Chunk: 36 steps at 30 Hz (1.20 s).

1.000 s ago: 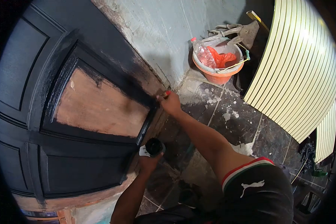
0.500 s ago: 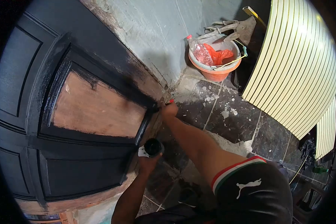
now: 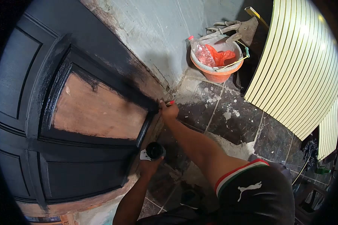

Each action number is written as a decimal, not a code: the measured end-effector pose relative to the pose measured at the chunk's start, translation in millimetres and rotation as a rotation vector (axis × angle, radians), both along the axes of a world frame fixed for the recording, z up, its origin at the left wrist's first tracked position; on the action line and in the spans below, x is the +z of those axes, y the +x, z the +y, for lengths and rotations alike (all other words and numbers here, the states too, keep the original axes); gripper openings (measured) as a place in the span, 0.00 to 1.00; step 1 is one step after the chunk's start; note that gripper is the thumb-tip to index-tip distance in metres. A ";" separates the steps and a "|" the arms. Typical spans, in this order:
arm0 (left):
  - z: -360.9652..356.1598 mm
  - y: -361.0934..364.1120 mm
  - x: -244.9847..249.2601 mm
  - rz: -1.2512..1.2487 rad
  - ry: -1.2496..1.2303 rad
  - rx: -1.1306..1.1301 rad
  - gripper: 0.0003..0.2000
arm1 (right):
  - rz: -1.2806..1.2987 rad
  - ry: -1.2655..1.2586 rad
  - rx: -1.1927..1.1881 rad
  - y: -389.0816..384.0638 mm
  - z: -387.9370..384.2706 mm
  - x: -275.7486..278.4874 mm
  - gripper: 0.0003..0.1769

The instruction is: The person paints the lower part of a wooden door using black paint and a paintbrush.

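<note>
My right hand (image 3: pixel 169 109) is closed around a brush with a red handle end (image 3: pixel 171 102), at the lower corner of a panelled wooden door (image 3: pixel 82 150). Dark bristles seem to touch the black frame beside the bare panel; my fingers partly hide them. Below and to the left, my left hand (image 3: pixel 151 165) grips a small cup of black paint (image 3: pixel 154 150) with a white patch on its side. Black covers most of the door, while one inset panel (image 3: pixel 97 108) shows reddish-brown wood.
An orange bucket (image 3: pixel 217 76) holding a plastic bottle and red plastic stands by the grey wall (image 3: pixel 157 33). Ribbed cream sheets (image 3: pixel 296 71) lean at the right. White spots mark the dark tiled floor (image 3: pixel 236 116). Gloves lie behind the bucket.
My right hand has turned slightly, showing more of the brush handle. My left hand and the cup have shifted a little right and down.
</note>
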<state>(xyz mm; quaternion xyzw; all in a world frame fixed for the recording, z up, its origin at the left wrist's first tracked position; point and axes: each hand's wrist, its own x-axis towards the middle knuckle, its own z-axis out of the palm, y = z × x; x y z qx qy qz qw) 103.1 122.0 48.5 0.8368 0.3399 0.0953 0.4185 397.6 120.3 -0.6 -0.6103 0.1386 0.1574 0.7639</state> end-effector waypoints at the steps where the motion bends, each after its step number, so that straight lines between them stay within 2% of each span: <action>1: -6.7 0.4 9.8 0.018 -0.007 0.002 0.38 | -0.090 -0.018 0.030 -1.6 -3.0 10.3 0.17; 3: -12.4 10.1 25.3 0.042 -0.018 0.013 0.38 | -0.282 -0.049 0.096 3.8 -2.7 47.4 0.21; 5: -12.9 15.9 27.7 -0.022 -0.115 -0.003 0.37 | -0.317 0.161 0.127 -4.5 -16.5 152.5 0.22; 10: -5.0 14.1 9.0 -0.029 -0.105 0.011 0.37 | -0.150 0.871 0.172 8.9 -13.1 280.9 0.19; 13: -11.0 17.7 17.5 -0.061 -0.113 -0.037 0.35 | -0.066 0.987 0.144 19.8 -4.0 261.4 0.18; 15: -10.9 18.0 19.9 -0.150 -0.107 -0.081 0.34 | -0.188 0.721 0.166 18.5 -2.3 199.4 0.16; 17: -10.8 14.1 22.4 -0.105 -0.088 -0.081 0.35 | -0.072 0.522 0.063 10.3 2.7 123.7 0.17; 19: -9.2 11.8 19.8 -0.102 -0.117 -0.060 0.37 | -0.411 -0.304 0.093 20.0 -1.7 43.6 0.22; 22: -6.8 6.3 16.3 -0.103 -0.157 -0.022 0.40 | -0.520 -0.283 0.051 20.1 -12.5 85.5 0.26; 23: -8.5 8.1 24.5 -0.069 -0.122 -0.037 0.41 | -0.504 -0.168 0.062 20.7 -1.1 114.6 0.27; 24: -9.6 10.1 29.5 -0.034 -0.090 -0.051 0.42 | -0.488 -0.055 0.076 20.3 13.0 151.9 0.27; 26: -6.8 9.1 18.6 -0.078 -0.168 -0.009 0.41 | -0.649 0.094 0.093 6.1 6.4 267.7 0.27; 27: -5.7 10.6 14.6 -0.098 -0.210 0.007 0.41 | -0.568 0.355 0.111 5.2 3.9 314.7 0.24; 28: -7.1 13.9 18.9 -0.075 -0.151 0.009 0.40 | -0.476 0.612 0.130 6.8 2.2 354.3 0.22; 30: -13.9 16.6 30.7 -0.020 -0.040 0.014 0.38 | -0.387 0.968 0.153 10.6 -1.8 409.1 0.19; 33: -11.0 12.6 19.7 0.029 -0.007 0.023 0.36 | -0.346 1.044 0.196 19.6 -0.2 414.2 0.21; 36: -7.5 5.9 10.1 -0.013 -0.050 -0.035 0.38 | -0.346 0.705 0.151 18.9 12.8 338.7 0.19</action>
